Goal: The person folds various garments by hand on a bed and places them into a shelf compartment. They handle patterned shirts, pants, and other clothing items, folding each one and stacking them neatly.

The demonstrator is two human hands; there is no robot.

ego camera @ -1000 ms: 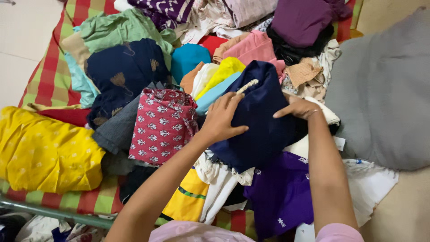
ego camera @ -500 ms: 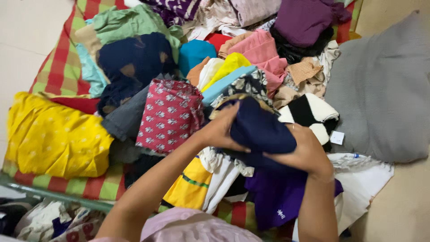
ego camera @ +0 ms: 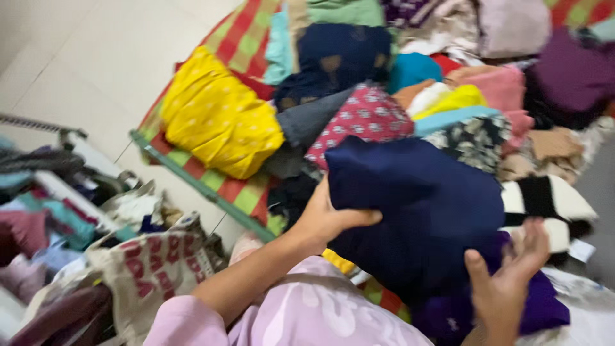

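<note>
A folded navy blue cloth (ego camera: 419, 211) is lifted off the heap of clothes, toward me. My left hand (ego camera: 327, 221) grips its left edge, thumb on top. My right hand (ego camera: 512, 282) is at the cloth's lower right corner with palm open and fingers spread, holding nothing; the blur hides whether it touches the cloth. A dark purple garment (ego camera: 544, 307) lies beneath it. Behind the navy cloth lie a red patterned bundle (ego camera: 365, 118) and a black-and-white piece (ego camera: 551, 198).
A yellow dotted cloth (ego camera: 218, 118) rests on the checked sheet (ego camera: 240, 38) near the bed's green rail (ego camera: 198, 189). A beige bag with red print (ego camera: 150, 269) and piled clothes (ego camera: 38, 218) stand at the left on the pale floor (ego camera: 77, 64).
The navy cloth has been lifted off the pile and swung left toward me. My right hand has let go and opened. The view has turned left, showing the floor and bag.
</note>
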